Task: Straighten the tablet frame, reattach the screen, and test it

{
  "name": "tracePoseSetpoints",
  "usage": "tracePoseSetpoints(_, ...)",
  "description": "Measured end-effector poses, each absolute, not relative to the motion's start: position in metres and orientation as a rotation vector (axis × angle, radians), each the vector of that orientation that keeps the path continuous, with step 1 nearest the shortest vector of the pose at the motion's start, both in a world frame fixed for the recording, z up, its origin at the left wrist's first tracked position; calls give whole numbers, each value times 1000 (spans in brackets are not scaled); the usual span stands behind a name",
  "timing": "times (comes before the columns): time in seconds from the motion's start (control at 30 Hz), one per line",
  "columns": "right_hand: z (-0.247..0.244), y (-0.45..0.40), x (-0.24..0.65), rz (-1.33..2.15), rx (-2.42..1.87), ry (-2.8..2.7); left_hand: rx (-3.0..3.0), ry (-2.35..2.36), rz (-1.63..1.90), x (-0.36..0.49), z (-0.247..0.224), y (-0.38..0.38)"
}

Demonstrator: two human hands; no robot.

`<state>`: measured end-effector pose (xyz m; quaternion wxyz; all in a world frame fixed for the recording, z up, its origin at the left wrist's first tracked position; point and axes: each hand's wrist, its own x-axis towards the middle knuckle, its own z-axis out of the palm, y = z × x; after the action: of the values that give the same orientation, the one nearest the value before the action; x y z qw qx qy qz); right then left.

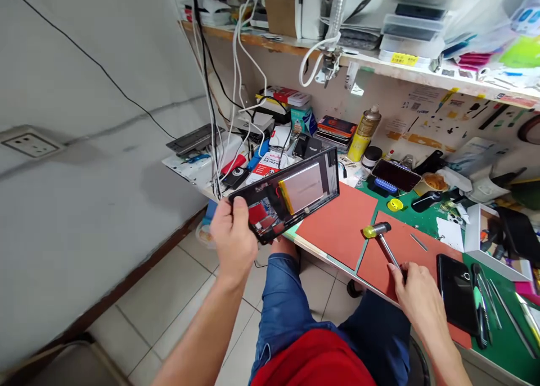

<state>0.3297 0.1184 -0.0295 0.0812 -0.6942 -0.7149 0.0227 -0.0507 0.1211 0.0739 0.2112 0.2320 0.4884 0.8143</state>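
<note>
Opened device [274, 199], raised over the workbench's [324, 256] front edge toward its left corner: our left hand [234, 234] clamps one end between thumb and fingers. Opening appears done, the battery [302, 189] seated inside; reclosing is not. Our right hand [417, 290] has fingers closed round a hammer [381, 229] at the right mat's [405, 244] front edge.

some fingers of the left hand [232, 237] are hidden behind a tablet [295, 197].
the right hand [417, 290] covers the handle end of the hammer [388, 251]. the bottom edge cuts off both forearms [206, 330] and the red shirt [316, 360]; the right edge cuts off the shelf [464, 79]. lettering on the yellow can [365, 134] is too small to read.
</note>
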Motion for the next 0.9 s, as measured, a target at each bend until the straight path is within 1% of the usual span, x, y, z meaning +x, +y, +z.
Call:
tracePoseSetpoints(0.13,-25,124,326,126,-2096,-2195,419,1179,2297,-49,58,148)
tracePoseSetpoints(0.33,-18,122,330,316,-2231,-2162,159,1145,2139,-63,56,163)
tracePoseSetpoints(0.57,-16,124,327,466,-2241,-2133,-29,1177,2111,-73,46,171)
tracePoseSetpoints(0.67,-17,124,326,505,-2225,-2107,-32,1186,2108,-76,46,170)
tracePoseSetpoints(0.8,-16,118,329,579,-2153,-2061,72,1135,2130,-67,57,159)
tracePoseSetpoints(0.9,-13,111,333,659,-2086,-2022,323,1115,2196,-53,60,150)
